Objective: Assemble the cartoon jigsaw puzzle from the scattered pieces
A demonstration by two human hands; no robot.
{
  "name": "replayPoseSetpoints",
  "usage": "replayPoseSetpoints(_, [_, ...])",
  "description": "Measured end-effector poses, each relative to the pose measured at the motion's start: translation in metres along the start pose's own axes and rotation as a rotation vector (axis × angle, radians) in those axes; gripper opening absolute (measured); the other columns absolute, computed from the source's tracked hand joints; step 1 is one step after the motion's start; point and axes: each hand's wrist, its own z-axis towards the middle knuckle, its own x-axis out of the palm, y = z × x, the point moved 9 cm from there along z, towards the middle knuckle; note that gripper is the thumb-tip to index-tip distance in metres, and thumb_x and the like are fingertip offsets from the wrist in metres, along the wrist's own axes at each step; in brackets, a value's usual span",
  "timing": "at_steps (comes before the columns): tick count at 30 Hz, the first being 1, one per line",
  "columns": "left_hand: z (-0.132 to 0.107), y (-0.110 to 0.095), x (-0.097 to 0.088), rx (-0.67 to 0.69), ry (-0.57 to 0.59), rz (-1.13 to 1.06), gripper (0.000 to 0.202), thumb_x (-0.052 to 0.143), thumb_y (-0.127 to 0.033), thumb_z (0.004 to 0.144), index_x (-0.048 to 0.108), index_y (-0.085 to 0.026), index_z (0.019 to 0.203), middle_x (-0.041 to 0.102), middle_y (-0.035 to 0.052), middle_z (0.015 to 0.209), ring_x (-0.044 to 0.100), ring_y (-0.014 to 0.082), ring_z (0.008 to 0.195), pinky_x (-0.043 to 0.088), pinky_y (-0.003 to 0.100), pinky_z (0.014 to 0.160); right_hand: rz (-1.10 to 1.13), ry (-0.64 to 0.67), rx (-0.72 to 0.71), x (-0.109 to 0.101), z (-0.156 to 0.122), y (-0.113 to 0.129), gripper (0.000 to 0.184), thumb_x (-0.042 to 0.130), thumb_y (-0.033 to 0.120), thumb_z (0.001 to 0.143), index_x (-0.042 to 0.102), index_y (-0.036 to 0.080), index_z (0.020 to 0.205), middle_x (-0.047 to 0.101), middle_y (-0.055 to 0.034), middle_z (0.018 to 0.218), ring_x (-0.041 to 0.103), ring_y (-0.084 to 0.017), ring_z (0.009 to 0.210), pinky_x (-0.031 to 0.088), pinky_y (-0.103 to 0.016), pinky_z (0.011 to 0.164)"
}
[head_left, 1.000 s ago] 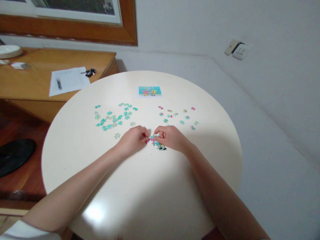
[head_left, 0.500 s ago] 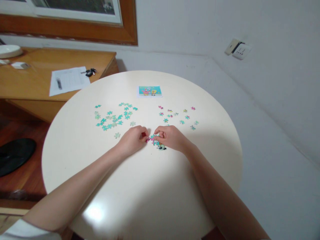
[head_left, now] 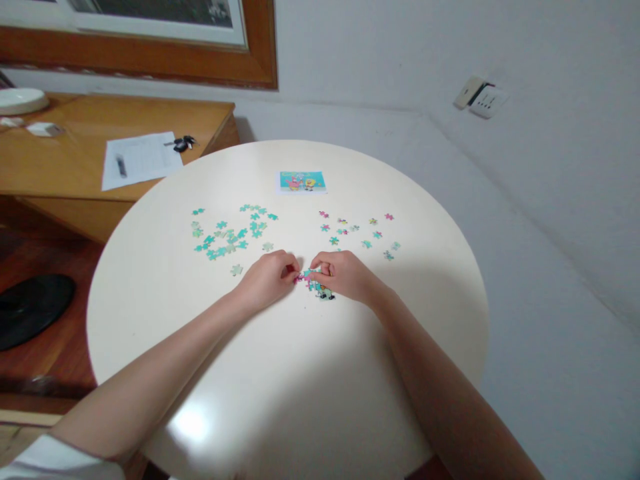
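Observation:
Several joined jigsaw pieces [head_left: 324,291] lie on the round white table [head_left: 280,373], between my two hands and partly under the right one. My left hand [head_left: 270,277] is closed in a pinch on a pink puzzle piece [head_left: 299,277] at the left side of the joined part. From the other side, my right hand [head_left: 345,272] is closed too, thumb and forefinger pinching at the upper edge of the joined pieces. The fingers hide part of the picture there.
Loose teal and pale puzzle pieces [head_left: 230,237] are spread at the left, mixed pink and teal ones [head_left: 343,231] at the right. A small picture card [head_left: 303,181] lies at the back. On the wooden desk [head_left: 150,113] are a paper sheet [head_left: 143,160] and keys [head_left: 184,143].
Both hands keep their pinch at the joined pieces with hardly any movement. The whole view has shifted slightly.

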Motion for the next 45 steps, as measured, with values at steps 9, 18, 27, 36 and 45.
replayPoseSetpoints(9, [0.0, 0.001, -0.009, -0.007, 0.021, -0.111, 0.009, 0.058, -0.017, 0.072, 0.067, -0.017, 0.074, 0.058, -0.002, 0.061, 0.048, 0.0097, 0.054, 0.035, 0.021, 0.055, -0.019, -0.01, -0.018, -0.001, 0.0, 0.0, 0.009, 0.067, 0.026, 0.078, 0.065, 0.017, 0.079, 0.049, 0.0068, 0.049, 0.041, -0.006, 0.047, 0.025, -0.021, 0.05])
replayPoseSetpoints(18, [0.0, -0.001, -0.003, 0.011, 0.041, -0.094, 0.014, 0.055, -0.011, 0.071, 0.067, -0.016, 0.068, 0.06, -0.0001, 0.064, 0.048, 0.0099, 0.054, 0.035, 0.021, 0.056, -0.01, -0.003, 0.009, -0.003, -0.002, 0.004, 0.009, 0.067, 0.026, 0.079, 0.065, 0.017, 0.078, 0.047, 0.0069, 0.049, 0.04, -0.006, 0.048, 0.024, -0.021, 0.05])
replayPoseSetpoints(27, [-0.001, -0.004, -0.003, -0.009, 0.076, -0.046, 0.016, 0.053, -0.011, 0.073, 0.067, -0.015, 0.069, 0.061, 0.0004, 0.062, 0.048, 0.0103, 0.053, 0.034, 0.022, 0.055, -0.023, -0.007, -0.02, 0.0, 0.0, 0.0, 0.009, 0.066, 0.025, 0.079, 0.065, 0.017, 0.08, 0.048, 0.0067, 0.049, 0.041, -0.006, 0.047, 0.025, -0.021, 0.05])
replayPoseSetpoints(36, [-0.002, 0.0, -0.008, -0.006, 0.094, -0.043, 0.015, 0.052, -0.017, 0.072, 0.067, -0.016, 0.072, 0.061, -0.0002, 0.06, 0.047, 0.0103, 0.052, 0.033, 0.022, 0.053, -0.001, -0.002, 0.008, 0.002, 0.0, -0.006, 0.01, 0.066, 0.028, 0.079, 0.065, 0.018, 0.08, 0.048, 0.0064, 0.05, 0.042, -0.007, 0.047, 0.025, -0.021, 0.049])
replayPoseSetpoints(45, [-0.001, 0.009, 0.004, -0.047, 0.134, -0.026, 0.013, 0.051, -0.021, 0.075, 0.063, -0.017, 0.069, 0.059, -0.0007, 0.06, 0.048, 0.0117, 0.054, 0.031, 0.022, 0.053, 0.004, -0.005, 0.025, -0.002, -0.001, 0.002, 0.006, 0.065, 0.023, 0.078, 0.065, 0.017, 0.078, 0.048, 0.0065, 0.048, 0.041, -0.006, 0.047, 0.026, -0.021, 0.05])
